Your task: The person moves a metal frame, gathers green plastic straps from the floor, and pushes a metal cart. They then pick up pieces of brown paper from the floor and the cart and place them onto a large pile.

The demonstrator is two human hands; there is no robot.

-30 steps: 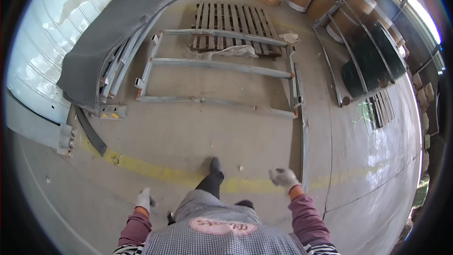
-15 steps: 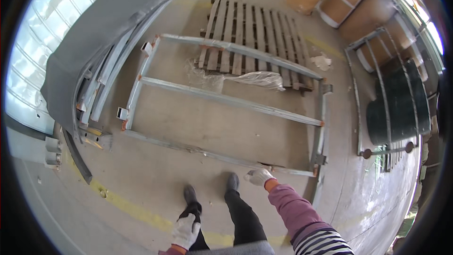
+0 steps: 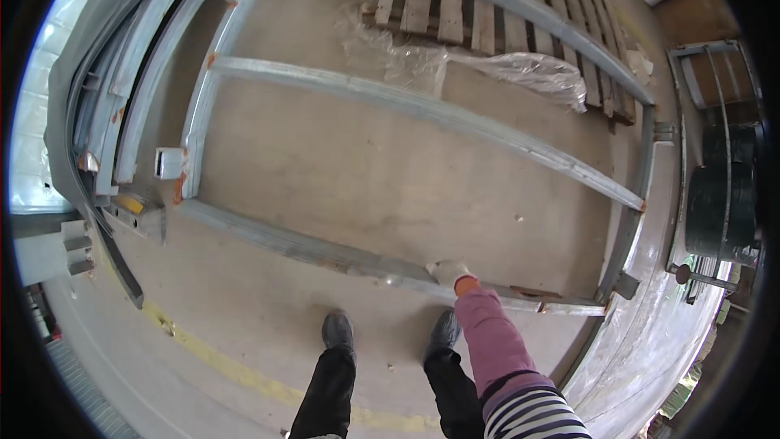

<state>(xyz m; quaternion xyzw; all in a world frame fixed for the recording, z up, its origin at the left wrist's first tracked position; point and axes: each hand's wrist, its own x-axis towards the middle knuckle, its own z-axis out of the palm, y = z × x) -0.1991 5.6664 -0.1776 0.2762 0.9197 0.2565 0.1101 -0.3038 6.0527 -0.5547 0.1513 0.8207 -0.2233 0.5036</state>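
A large grey metal frame with rusty corners lies flat on the concrete floor. My right hand, in a white glove, rests on the frame's near rail, just ahead of my two dark shoes. Whether its fingers wrap around the rail is hard to tell. A pink sleeve and a striped cuff cover that arm. My left hand is out of the picture.
A wooden pallet with crumpled clear plastic film lies under the frame's far side. Grey metal profiles and sheets lean at the left. Dark panels stand at the right. A yellow line crosses the floor.
I have stepped up to the frame and bent over it. My right hand has come down onto the near rail. My left hand has dropped out of view.
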